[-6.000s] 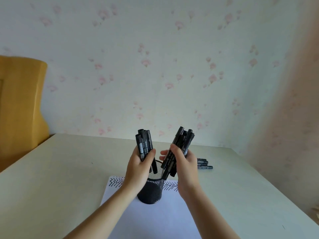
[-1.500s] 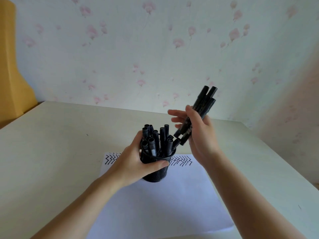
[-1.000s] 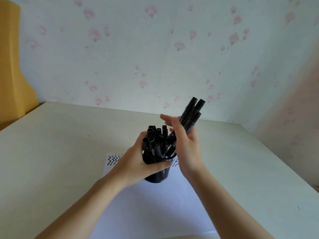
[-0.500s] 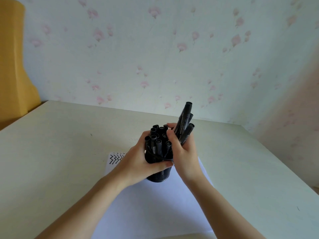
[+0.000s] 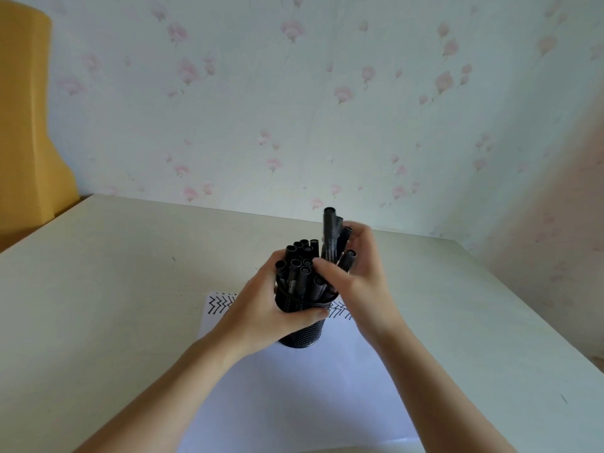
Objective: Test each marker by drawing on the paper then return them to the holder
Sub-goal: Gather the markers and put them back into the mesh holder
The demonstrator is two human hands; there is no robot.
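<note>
A pale counter point(image 5: 130, 289) fills the view under a floral wall point(image 5: 294, 109), with a yellow chair back point(image 5: 23, 109) off to the left. On the counter lies a white paper point(image 5: 294, 403), zigzag marks point(image 5: 219, 304) along its far edge. On the paper stands the black mesh holder point(image 5: 305, 335), packed with black markers point(image 5: 299, 273). The left hand point(image 5: 261, 312) wraps its fingers round the holder. The right hand point(image 5: 362, 276) grips a bunch of markers point(image 5: 331, 235), their lower ends inside the holder.
</note>
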